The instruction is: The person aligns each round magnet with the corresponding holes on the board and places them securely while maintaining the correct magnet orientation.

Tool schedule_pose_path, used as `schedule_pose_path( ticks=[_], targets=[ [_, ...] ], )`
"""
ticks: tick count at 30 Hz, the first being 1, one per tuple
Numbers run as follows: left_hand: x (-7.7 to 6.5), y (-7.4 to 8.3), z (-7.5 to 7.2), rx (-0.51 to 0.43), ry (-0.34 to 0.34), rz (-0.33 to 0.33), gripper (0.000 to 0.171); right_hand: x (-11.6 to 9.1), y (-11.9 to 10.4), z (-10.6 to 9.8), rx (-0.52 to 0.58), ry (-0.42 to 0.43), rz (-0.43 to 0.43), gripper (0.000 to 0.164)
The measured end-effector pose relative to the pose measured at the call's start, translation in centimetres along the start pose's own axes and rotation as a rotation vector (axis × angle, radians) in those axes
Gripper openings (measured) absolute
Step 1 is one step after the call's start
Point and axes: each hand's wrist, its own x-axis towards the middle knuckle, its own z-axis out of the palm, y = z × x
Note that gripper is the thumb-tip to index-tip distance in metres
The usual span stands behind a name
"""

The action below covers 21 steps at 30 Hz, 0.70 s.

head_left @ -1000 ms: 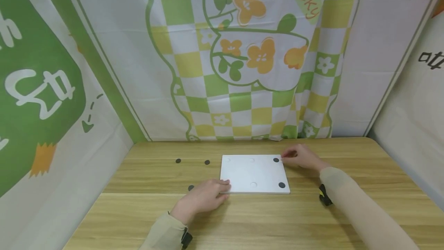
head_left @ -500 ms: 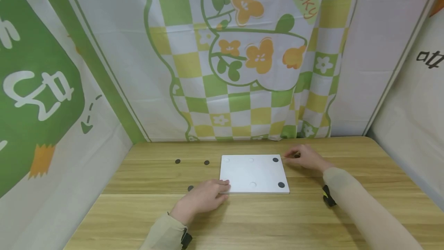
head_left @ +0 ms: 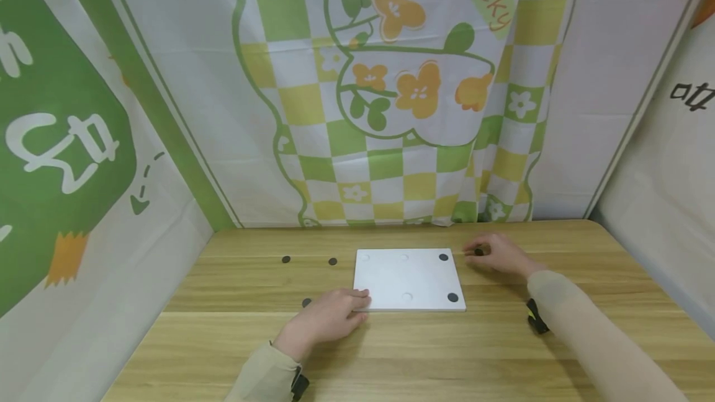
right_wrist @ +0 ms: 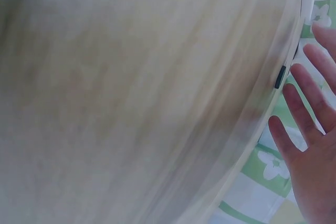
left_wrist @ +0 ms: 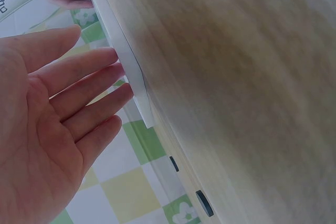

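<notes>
A thin white board lies on the wooden table, with shallow round recesses in its top. Dark round discs fill its two right-hand recesses: an upper disc and a lower disc. At the board's near left corner, my left hand rests with straight fingers touching the edge, as the left wrist view also shows. Right of the board, my right hand hovers low over another dark disc, partly hidden by the fingers. In the right wrist view, that hand has spread fingers and holds nothing.
On the table left of the board lie a far-left disc, a second disc and a nearer one beside the left hand. Behind the table hangs a printed curtain; printed cloth sides enclose it.
My right hand has drawn slightly right, away from the board's corner, and a disc on the table shows more plainly by its fingers. The left hand, board and other discs stay put.
</notes>
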Motion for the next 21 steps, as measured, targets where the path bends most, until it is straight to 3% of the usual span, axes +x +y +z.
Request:
schedule_pose_path(
  ticks=[21],
  targets=[
    [0.0,0.2,-0.1,0.003,-0.005,-0.003,0.037,-0.5,1.8,-0.5,-0.024,0.019,0.019,0.033]
  ],
)
